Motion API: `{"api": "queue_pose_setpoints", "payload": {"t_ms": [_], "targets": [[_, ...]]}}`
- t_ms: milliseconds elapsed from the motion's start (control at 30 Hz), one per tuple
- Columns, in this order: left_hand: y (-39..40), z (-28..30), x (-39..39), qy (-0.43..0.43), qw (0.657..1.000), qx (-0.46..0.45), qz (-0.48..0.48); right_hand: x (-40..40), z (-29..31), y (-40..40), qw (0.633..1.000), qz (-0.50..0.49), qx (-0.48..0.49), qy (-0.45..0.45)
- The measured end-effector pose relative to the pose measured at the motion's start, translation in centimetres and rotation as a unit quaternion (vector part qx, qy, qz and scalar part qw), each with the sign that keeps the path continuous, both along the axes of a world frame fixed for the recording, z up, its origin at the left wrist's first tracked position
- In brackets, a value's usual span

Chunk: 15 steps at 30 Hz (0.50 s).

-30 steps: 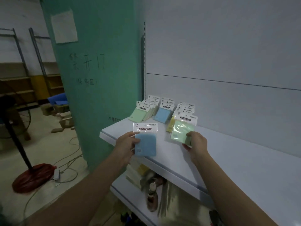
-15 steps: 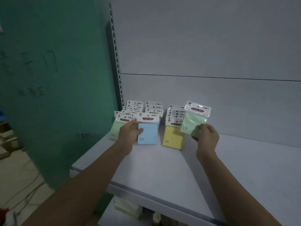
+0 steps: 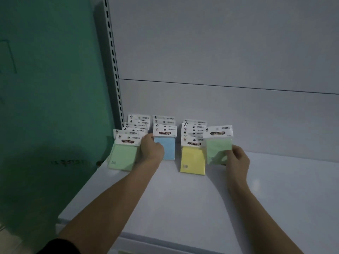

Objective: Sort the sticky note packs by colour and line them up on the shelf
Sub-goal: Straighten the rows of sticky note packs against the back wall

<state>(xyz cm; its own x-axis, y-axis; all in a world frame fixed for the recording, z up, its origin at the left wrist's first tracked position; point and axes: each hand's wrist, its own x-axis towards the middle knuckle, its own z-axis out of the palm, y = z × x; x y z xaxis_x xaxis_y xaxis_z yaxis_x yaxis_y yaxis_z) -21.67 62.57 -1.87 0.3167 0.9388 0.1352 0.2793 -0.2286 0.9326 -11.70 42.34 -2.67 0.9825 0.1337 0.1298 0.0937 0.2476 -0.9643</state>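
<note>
Three rows of sticky note packs stand at the back left of the white shelf [image 3: 183, 208]: a green row [image 3: 123, 156], a blue row and a yellow row [image 3: 192, 160]. My left hand [image 3: 151, 150] holds a blue pack [image 3: 168, 149] at the front of the blue row, its lower edge at the shelf. My right hand [image 3: 236, 160] grips a pale green pack [image 3: 218, 147] by its lower right corner, upright, just right of the yellow row.
A green pillar [image 3: 45, 107] stands left of the shelf, next to a slotted metal upright [image 3: 114, 70]. The white back panel [image 3: 220, 61] rises behind the rows. The shelf's front edge runs along the bottom of the view.
Both hands have reached further in toward the rows. The blue pack has come down at the front of the blue row, and the pale green pack has dropped lower beside the yellow row.
</note>
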Motion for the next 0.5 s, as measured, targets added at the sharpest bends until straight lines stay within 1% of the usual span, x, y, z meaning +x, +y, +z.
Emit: {"api": "queue_pose_setpoints", "payload": {"t_ms": [100, 200, 300, 400, 500], "targets": [[-0.9, 0.5, 0.4, 0.031, 0.998, 0.061, 0.015, -0.2, 1.1, -0.1, 0.996, 0.001, -0.027, -0.083], [-2.0, 0.9, 0.2, 0.054, 0.99, 0.129, 0.028, -0.7, 2.1, -0.1, 0.99, -0.011, 0.009, -0.143], [-2.6, 1.7, -1.2, 0.028, 0.984, 0.178, 0.004, -1.7, 3.1, 0.5, 0.988, 0.019, 0.021, -0.154], [-1.8, 2.8, -3.4, 0.004, 0.971, 0.236, -0.028, -3.3, 3.7, 1.4, 0.985, 0.065, -0.005, -0.162], [0.5, 3.7, -6.8, -0.004, 0.969, 0.248, -0.013, -5.6, 4.0, 3.4, 0.982, 0.128, -0.019, -0.141]]}}
